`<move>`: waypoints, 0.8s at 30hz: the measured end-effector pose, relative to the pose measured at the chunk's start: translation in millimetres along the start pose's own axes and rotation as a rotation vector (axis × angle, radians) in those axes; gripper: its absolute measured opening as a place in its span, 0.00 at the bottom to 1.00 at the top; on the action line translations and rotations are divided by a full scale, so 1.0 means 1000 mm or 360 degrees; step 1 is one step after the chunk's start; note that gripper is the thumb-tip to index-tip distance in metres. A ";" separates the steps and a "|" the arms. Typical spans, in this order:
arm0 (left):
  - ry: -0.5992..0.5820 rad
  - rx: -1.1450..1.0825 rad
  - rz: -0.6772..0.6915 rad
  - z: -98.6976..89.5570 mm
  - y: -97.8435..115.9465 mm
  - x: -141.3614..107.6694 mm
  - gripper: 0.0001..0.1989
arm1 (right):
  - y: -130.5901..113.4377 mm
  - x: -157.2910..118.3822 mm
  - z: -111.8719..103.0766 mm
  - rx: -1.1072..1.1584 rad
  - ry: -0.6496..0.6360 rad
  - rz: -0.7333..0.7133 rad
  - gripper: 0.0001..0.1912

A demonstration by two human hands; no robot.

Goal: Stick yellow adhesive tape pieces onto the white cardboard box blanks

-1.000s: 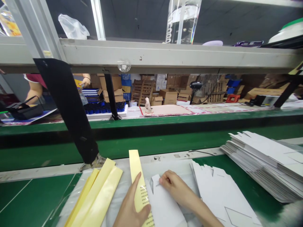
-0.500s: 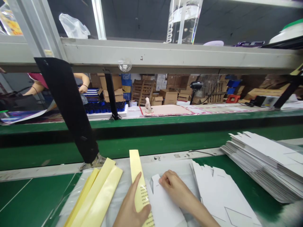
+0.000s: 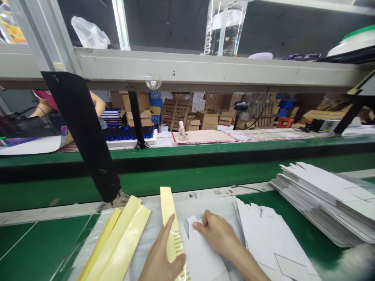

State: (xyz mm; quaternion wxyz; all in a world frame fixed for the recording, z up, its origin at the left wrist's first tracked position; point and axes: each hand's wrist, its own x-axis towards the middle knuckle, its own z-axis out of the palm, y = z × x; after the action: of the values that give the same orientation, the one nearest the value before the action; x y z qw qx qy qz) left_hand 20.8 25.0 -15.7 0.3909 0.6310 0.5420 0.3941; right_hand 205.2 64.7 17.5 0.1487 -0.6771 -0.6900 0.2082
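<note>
My left hand (image 3: 161, 253) holds a yellow label strip (image 3: 166, 201) with rows of small dark print, its fingers along one side and the thumb across the lower part. Just right of that strip lies a flat white carton (image 3: 202, 253) with a notched top end. My right hand (image 3: 218, 232) rests over this carton, the thumb pressed on its upper flap and the other fingers curled in. Any label under the thumb is hidden. More yellow strips (image 3: 123, 238) lie fanned out to the left.
Flat white cartons (image 3: 269, 238) lie right of my right hand, and a taller stack (image 3: 325, 203) stands farther right. A black-wrapped post (image 3: 88, 136) rises at the left. The shelf beam (image 3: 190, 68) crosses above. Another person's arm (image 3: 98, 103) shows beyond the green conveyor.
My right thumb has moved slightly left and straightened onto the carton's flap, from a pinch near its edge. My left hand and strip stay nearly still. The person opposite has shifted a sheet.
</note>
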 end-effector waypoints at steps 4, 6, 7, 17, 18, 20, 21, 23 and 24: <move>-0.0011 -0.0057 -0.0012 0.001 -0.003 0.001 0.38 | 0.004 -0.005 -0.004 0.0075 -0.0010 0.0016 0.16; -0.0020 -0.0141 -0.0011 0.001 -0.006 0.002 0.38 | 0.004 -0.010 -0.005 0.0058 0.0014 0.0074 0.15; -0.0019 -0.0180 -0.0009 0.001 -0.007 0.002 0.38 | 0.004 -0.012 -0.005 0.0065 0.0026 0.0080 0.14; 0.0198 -0.0257 0.0061 -0.001 0.006 0.000 0.34 | 0.013 -0.011 0.002 0.1190 -0.0075 0.0033 0.13; 0.0204 -0.0298 0.0060 -0.002 0.011 -0.001 0.34 | 0.014 -0.012 -0.006 0.1216 -0.0049 0.0033 0.14; 0.0160 -0.0416 0.0019 -0.004 0.020 -0.002 0.35 | 0.024 -0.014 -0.033 0.1232 0.0099 0.0054 0.17; 0.0119 -0.0477 -0.0014 -0.005 0.023 -0.003 0.36 | 0.035 -0.016 -0.049 0.1227 0.0228 0.0076 0.19; 0.0025 -0.0583 -0.0074 -0.006 0.028 -0.004 0.38 | 0.068 -0.017 -0.083 0.1119 0.0571 0.0174 0.21; -0.0028 -0.0628 -0.0097 -0.005 0.029 -0.004 0.40 | 0.089 -0.017 -0.097 0.1043 0.0686 0.0232 0.21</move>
State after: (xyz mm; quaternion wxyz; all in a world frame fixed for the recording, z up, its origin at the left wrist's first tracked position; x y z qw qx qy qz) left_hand 26.5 18.4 12.8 0.5235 0.5289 0.4695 0.4751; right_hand 330.8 55.3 59.6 0.4830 -0.6692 -0.4901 0.2805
